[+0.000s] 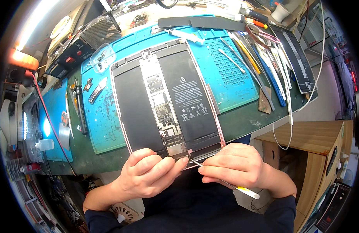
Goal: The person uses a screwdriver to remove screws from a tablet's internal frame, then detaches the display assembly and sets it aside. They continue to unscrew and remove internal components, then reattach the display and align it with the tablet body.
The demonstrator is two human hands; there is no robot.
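Note:
An opened tablet (131, 108) with two black battery cells and a narrow circuit board (164, 110) lies on the blue mat, its lower end toward me. My left hand (150, 174) is curled at that lower edge, fingertips pinched beside a small dark part; what exactly they grip is too small to tell. My right hand (237, 165) is closed on a slim tool (247, 192) with a white and yellow handle, whose thin metal tip reaches the lower edge beside my left fingertips.
The blue mat (103, 138) holds a syringe (183, 35), a clear parts box (102, 58) and several long tools (280, 89). A black powered unit (70, 54) stands back left; another device panel (296, 58) lies at right. A wooden cabinet (296, 136) stands right of the bench.

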